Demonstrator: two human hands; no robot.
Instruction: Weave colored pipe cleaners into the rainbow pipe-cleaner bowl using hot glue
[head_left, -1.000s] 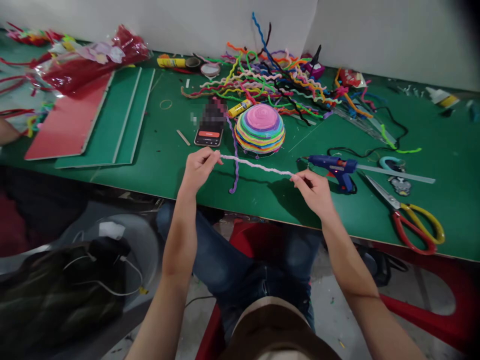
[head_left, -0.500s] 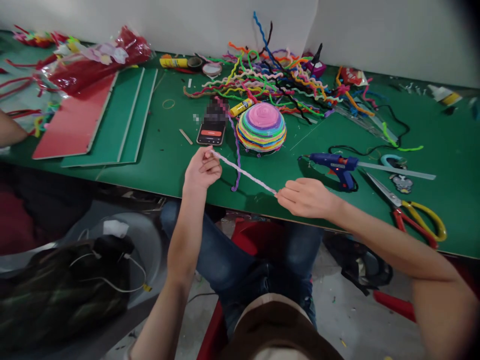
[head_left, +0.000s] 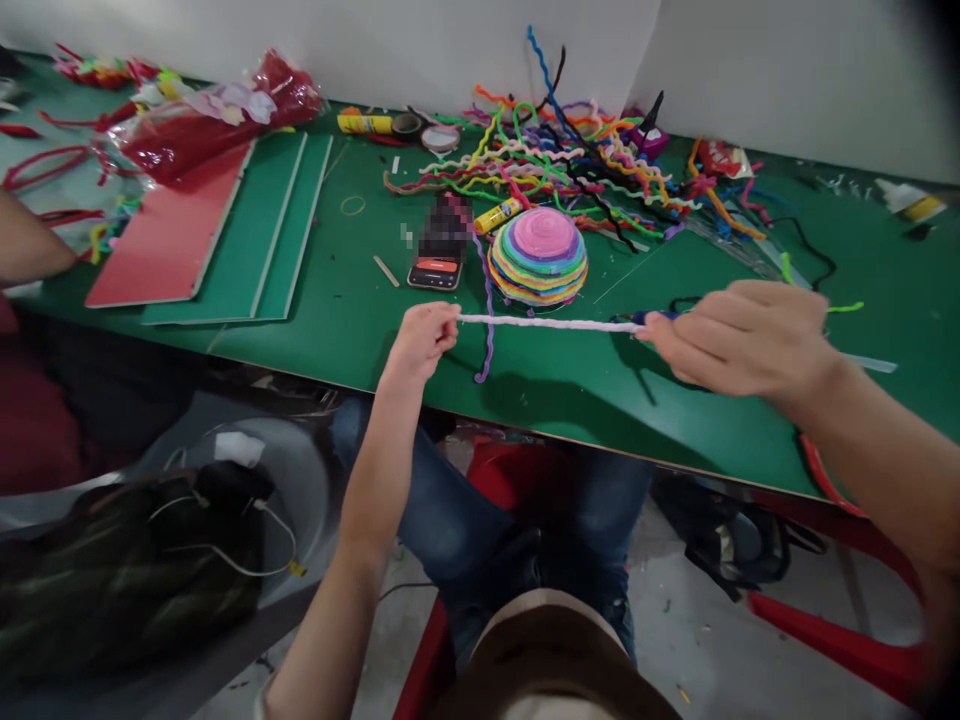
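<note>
A pale lilac pipe cleaner [head_left: 547,323] is stretched level between my two hands, just above the green table [head_left: 585,390]. My left hand [head_left: 421,340] pinches its left end, fingers closed. My right hand [head_left: 742,338] is closed round its right end and covers most of the blue glue gun [head_left: 651,317]. Behind the pipe cleaner sits a dome [head_left: 538,256] wound from many-coloured pipe cleaners, pink on top. A purple pipe cleaner [head_left: 487,330] trails from the dome toward the table edge.
A heap of loose coloured pipe cleaners [head_left: 570,165] lies at the back. A phone [head_left: 438,268] rests left of the dome. Red and green boards [head_left: 217,235] are stacked at left, beside another person's arm [head_left: 30,248]. A bag [head_left: 127,570] sits below left.
My right hand has swung up and to the right, pulling the lilac pipe cleaner from a slant to level and covering the glue gun. The view has shifted slightly; the scissors are now hidden.
</note>
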